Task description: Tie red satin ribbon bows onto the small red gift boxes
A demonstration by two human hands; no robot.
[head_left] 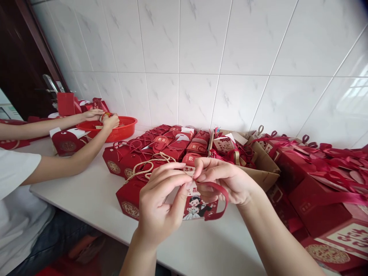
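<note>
At the far left, a co-worker in a white short-sleeved shirt (17,165) holds a small red-and-yellow item (106,115) in both hands above a round, bright red plastic basket (122,133). Next come rows of dark red cardboard boxes (115,159) with twisted cord handles, standing on a white tabletop (83,191). Nearer, a red cardboard box with a beige rope handle (130,199) stands just beside the person's left hand (163,199). The left thumb and forefinger come together at the top of a red-and-white box printed with a cartoon couple (193,209); whether they grip anything, I cannot tell. The right hand (227,178) meets these fingertips, its thumb and forefinger clamped on a flat dark red ribbon (225,199), which curves out and down beside the printed couple. Behind the right hand, an open brown cardboard carton (260,176) holds red ribbons and printed pieces. At far right rise stacked red boxes topped with ribbons (322,195).
</note>
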